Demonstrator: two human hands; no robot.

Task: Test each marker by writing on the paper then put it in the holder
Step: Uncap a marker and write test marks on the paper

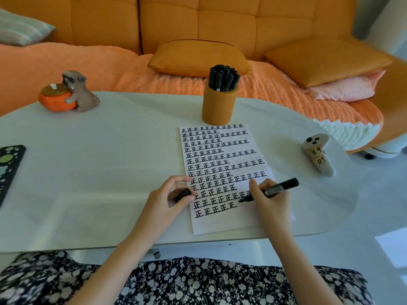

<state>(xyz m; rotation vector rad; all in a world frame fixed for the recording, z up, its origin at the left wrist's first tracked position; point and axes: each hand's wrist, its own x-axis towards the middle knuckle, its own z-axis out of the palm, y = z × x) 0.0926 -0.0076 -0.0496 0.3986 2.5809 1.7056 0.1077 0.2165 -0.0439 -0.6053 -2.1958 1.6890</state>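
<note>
A white sheet of paper [222, 223] lies on the table, covered with rows of black written characters. My right hand [269, 200] grips an uncapped black marker [279, 187], its tip resting on the paper at the end of a lower row. My left hand [169, 197] rests at the paper's left edge and pinches the marker's black cap [182, 195]. At the far end of the paper stands an orange cylindrical holder [219, 107] with several black markers [223, 78] upright in it.
A white oval table [99, 172] carries a dog-and-pumpkin figurine [69, 94] at far left, a black patterned object [8, 166] at the left edge and a white labelled controller [318, 157] at right. An orange sofa with cushions [198, 56] stands behind.
</note>
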